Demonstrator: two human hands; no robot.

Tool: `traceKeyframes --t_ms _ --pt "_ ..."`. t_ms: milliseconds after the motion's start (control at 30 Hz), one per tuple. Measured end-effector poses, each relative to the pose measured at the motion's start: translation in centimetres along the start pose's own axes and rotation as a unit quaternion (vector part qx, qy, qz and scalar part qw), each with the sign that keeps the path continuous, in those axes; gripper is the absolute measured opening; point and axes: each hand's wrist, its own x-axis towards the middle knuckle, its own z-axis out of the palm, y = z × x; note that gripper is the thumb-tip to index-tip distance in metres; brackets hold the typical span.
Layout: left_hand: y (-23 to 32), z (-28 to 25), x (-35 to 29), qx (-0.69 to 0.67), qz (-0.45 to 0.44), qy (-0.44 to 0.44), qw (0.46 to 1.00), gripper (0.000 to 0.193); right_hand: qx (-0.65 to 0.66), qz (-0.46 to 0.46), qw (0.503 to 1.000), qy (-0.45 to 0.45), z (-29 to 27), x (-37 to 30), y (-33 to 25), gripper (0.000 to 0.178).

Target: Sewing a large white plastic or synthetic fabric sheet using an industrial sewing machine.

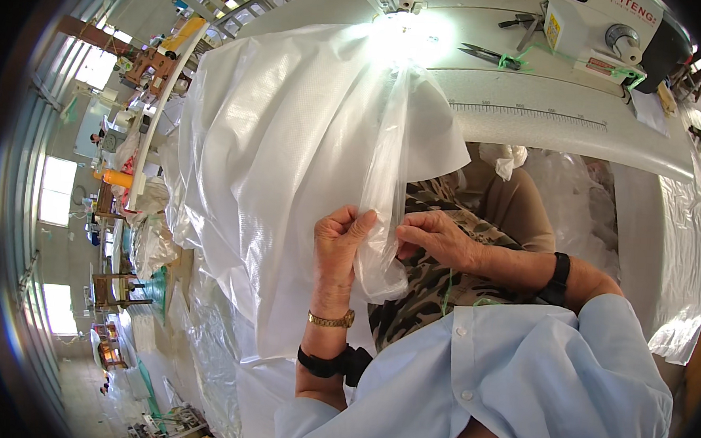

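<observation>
A large white plastic sheet [267, 151] drapes from the sewing machine's lit needle area [404, 35] down over the table edge towards my lap. Along its right side runs a gathered strip of clear plastic film [384, 161]. My left hand [336, 238] pinches this film between thumb and curled fingers, and the film's loose end hangs below. Just to the right, my right hand [442, 238] is closed, its thumb and forefinger together at the film's right edge. Glare hides the needle and presser foot.
Thread snips [490, 56] with green thread lie on the machine bed, right of the lamp. A ruler scale [522, 113] runs along the table's front. Crumpled clear plastic [562, 194] lies below at right. More plastic sheeting [209, 354] spreads at left, beside other workbenches.
</observation>
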Motion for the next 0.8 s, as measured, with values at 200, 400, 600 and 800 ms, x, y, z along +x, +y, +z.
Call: traceKeyframes --t_ms 200,400,600,800 --pt "0.1 0.0 0.1 -0.009 0.0 0.006 1.0 0.018 -0.015 0.023 0.999 0.029 -0.3 0.9 0.5 0.028" --pt "-0.3 -0.1 0.1 -0.014 0.008 0.004 1.0 0.017 -0.02 0.033 0.999 0.036 0.0 1.1 0.3 0.027" --pt "-0.6 0.4 -0.1 -0.006 0.037 0.011 0.999 0.015 -0.02 0.053 0.997 0.051 -0.7 1.1 0.1 0.028" --pt "-0.2 -0.1 -0.2 0.028 0.036 -0.024 0.999 0.012 -0.195 -0.1 0.918 0.329 -3.9 -2.1 -1.9 0.029"
